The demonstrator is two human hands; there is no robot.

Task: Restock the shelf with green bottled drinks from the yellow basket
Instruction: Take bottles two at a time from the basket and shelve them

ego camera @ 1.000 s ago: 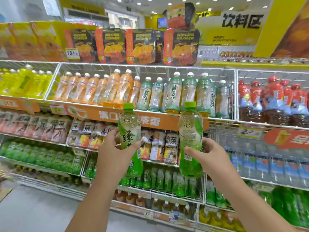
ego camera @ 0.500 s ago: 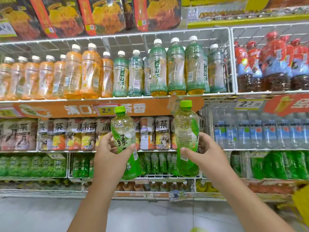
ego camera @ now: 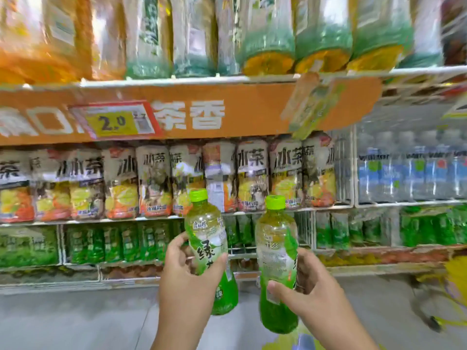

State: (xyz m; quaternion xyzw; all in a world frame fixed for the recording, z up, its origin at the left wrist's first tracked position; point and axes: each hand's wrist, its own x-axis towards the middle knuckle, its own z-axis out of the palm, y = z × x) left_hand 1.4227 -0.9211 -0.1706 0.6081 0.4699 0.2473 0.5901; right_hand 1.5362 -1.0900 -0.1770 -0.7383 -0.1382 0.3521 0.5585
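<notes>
Two green bottles in hand, neither shelved yet. Left hand (ego camera: 188, 279) grips one bottle (ego camera: 211, 251) round its middle, thumb across the label; right hand (ego camera: 307, 290) wraps fingers round the other bottle (ego camera: 276, 263), both upright, caps on. Green-drink row (ego camera: 141, 242) sits low on the shelf, behind the hands (partly stocked, blurred). Yellow basket (ego camera: 456, 276) at right edge. Judged: placement remains; what the basket holds cannot be seen.
</notes>
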